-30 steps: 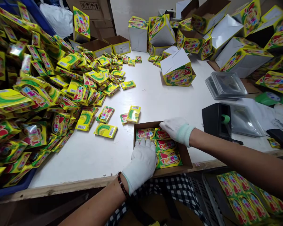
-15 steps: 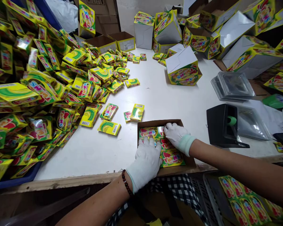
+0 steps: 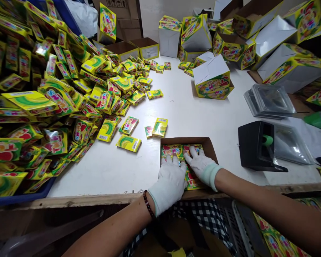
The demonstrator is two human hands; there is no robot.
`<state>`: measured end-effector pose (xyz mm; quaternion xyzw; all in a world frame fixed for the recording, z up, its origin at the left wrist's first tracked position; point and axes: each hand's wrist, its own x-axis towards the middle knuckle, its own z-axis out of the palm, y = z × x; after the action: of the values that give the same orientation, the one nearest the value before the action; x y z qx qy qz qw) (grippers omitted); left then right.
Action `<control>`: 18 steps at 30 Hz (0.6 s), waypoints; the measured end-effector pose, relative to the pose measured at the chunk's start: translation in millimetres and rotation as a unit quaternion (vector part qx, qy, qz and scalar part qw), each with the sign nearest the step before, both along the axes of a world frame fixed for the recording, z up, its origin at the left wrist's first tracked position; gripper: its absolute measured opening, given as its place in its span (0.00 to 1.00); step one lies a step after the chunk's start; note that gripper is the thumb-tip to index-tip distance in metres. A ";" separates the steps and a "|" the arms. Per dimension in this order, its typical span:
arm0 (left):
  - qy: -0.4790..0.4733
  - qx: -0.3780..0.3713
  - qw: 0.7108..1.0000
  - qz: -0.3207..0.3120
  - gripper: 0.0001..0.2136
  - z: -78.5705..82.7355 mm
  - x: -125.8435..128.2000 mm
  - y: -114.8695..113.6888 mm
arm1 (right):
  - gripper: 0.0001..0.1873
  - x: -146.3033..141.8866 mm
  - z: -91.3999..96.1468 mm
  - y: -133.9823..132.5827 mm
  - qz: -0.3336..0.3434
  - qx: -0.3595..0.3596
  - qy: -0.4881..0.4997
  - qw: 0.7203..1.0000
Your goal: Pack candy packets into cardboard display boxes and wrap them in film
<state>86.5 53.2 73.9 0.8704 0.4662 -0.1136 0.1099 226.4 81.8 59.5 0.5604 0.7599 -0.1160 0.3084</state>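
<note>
We see the brown tray [image 3: 210, 148] at the table's [image 3: 192, 110] near edge, filled with yellow-green packs [image 3: 171, 150]. Left hand [image 3: 169, 182] and right hand [image 3: 200, 164], gloved, press flat on them, fingers spread, gripping nothing.

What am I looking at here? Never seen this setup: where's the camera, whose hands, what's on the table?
No machine: a person works with two gloved hands, filmed by a camera on their head looking forward and down. The left hand and right hand both lie flat on small yellow-green packets packed in an open brown tray box at the near edge of the white table. Neither hand grips anything. To the left is a big heap of loose packets; at the back, larger printed cartons; to the right, a black tape dispenser and clear plastic trays.
</note>
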 end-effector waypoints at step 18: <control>-0.019 0.146 0.985 0.094 0.17 -40.4 -183.4 83.6 | 0.23 19.8 24.0 1.2 0.058 0.093 0.234 0.966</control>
<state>-96.9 136.8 33.5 0.8316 0.5551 -0.0165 0.0007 246.1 83.0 83.5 0.4991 0.8494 -0.1543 0.0750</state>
